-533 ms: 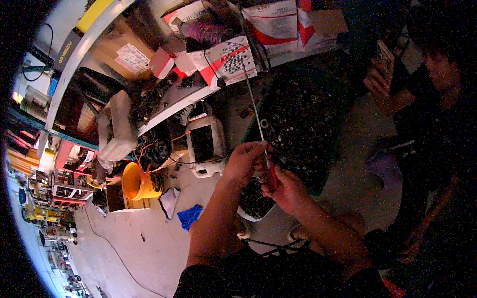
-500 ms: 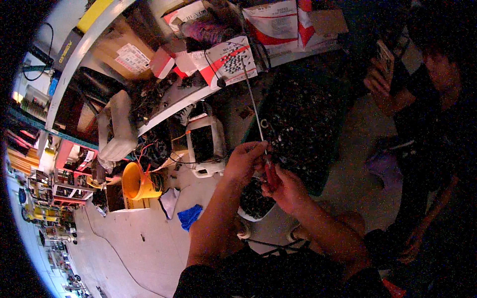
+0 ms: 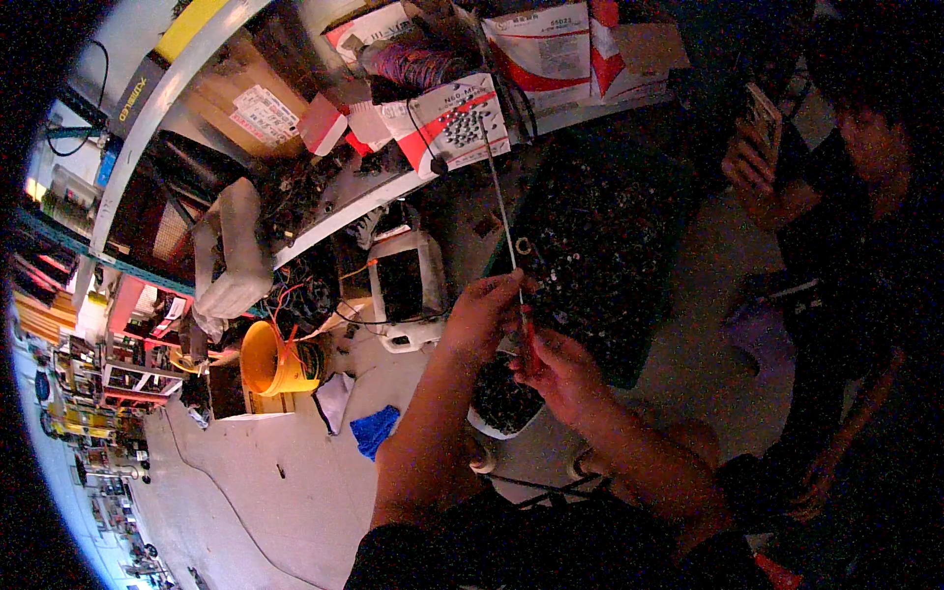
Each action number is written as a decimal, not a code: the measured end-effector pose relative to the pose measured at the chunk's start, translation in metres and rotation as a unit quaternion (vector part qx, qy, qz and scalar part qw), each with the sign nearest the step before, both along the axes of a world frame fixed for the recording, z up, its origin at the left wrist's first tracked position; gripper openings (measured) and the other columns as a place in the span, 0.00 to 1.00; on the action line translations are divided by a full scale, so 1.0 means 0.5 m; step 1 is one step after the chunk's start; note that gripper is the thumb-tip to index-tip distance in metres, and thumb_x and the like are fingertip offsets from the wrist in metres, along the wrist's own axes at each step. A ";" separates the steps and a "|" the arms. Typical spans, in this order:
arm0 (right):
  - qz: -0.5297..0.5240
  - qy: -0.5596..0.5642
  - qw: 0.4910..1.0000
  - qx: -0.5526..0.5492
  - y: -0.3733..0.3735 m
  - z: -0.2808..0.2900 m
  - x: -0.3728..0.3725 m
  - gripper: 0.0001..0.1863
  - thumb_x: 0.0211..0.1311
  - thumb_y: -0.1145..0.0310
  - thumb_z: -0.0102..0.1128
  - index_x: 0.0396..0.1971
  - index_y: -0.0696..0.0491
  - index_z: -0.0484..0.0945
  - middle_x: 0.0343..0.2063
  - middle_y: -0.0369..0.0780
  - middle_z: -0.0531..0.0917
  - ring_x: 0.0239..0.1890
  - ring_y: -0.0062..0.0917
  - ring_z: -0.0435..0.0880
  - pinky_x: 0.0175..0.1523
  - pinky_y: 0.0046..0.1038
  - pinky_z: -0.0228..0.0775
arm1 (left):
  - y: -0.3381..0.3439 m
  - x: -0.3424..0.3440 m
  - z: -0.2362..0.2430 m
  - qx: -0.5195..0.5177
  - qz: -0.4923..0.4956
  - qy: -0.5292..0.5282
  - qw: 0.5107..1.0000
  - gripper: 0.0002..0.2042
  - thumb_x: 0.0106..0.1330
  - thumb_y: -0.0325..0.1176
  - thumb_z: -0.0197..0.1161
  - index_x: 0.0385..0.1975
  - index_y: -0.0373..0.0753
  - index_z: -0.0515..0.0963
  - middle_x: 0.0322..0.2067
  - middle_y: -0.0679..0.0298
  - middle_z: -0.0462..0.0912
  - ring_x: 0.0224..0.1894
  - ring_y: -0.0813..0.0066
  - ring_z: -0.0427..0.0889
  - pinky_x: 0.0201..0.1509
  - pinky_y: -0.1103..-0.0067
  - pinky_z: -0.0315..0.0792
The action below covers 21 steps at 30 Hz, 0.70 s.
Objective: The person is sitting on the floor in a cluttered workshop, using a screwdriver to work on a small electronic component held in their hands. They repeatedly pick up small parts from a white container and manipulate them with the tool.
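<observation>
A long thin silver rod (image 3: 502, 202) runs up and away from my hands, its far end in front of a red-and-white box on the shelf. My left hand (image 3: 484, 313) is closed, thumb and fingers pinched around the rod's near part. Just below it, my right hand (image 3: 567, 374) is closed on a red handle (image 3: 532, 352) that appears in line with the rod; the join is hidden by my fingers. Beyond and beneath my hands lies a dark green bin (image 3: 649, 344) full of small dark and shiny parts. A smaller white container (image 3: 519, 429) of dark bits sits below my wrists.
A cluttered metal shelf (image 3: 339, 218) with cardboard boxes crosses the far left. Beneath it stand a cut-open white jug (image 3: 403, 340) and a yellow bucket (image 3: 261, 359). A blue cloth (image 3: 375, 430) lies on the floor. At right, another person (image 3: 762, 162) holds a phone-like object.
Both hands have shifted slightly. My right hand and the red handle moved a little to the left, and the handle now lies straighter along the rod.
</observation>
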State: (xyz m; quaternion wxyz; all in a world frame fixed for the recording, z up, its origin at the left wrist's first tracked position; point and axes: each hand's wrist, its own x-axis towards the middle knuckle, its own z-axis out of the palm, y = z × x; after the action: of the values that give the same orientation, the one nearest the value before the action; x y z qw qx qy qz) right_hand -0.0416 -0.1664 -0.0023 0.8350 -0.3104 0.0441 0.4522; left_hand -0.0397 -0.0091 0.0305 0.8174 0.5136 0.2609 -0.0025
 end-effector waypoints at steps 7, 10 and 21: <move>0.004 0.050 0.998 0.031 0.003 0.007 0.006 0.14 0.67 0.60 0.50 0.45 0.52 0.74 0.36 0.39 0.81 0.33 0.29 0.80 0.41 0.34 0.74 | 0.004 -0.014 -0.004 0.056 -0.015 -0.038 0.998 0.13 0.67 0.39 0.57 0.38 0.34 0.78 0.23 0.66 0.77 0.22 0.81 0.73 0.25 0.86 0.64; 0.022 0.039 0.998 0.048 0.003 0.006 0.016 0.11 0.65 0.63 0.54 0.44 0.51 0.72 0.34 0.38 0.80 0.32 0.28 0.80 0.40 0.33 0.74 | -0.004 0.002 -0.001 0.029 -0.013 -0.027 0.999 0.10 0.64 0.37 0.61 0.32 0.35 0.77 0.21 0.66 0.77 0.21 0.82 0.72 0.23 0.86 0.64; -0.032 -0.059 0.996 -0.055 0.005 0.027 0.008 0.12 0.60 0.69 0.58 0.43 0.51 0.71 0.34 0.36 0.78 0.35 0.27 0.80 0.42 0.33 0.74 | -0.017 0.018 0.009 0.046 0.026 0.014 0.999 0.11 0.61 0.38 0.65 0.26 0.37 0.74 0.17 0.69 0.74 0.18 0.82 0.69 0.20 0.84 0.62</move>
State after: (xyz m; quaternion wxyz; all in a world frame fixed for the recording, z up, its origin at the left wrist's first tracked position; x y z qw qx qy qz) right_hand -0.0374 -0.1641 0.0113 0.8320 -0.3804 0.0297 0.4027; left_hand -0.0308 -0.0178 0.0351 0.7890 0.5437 0.2850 0.0236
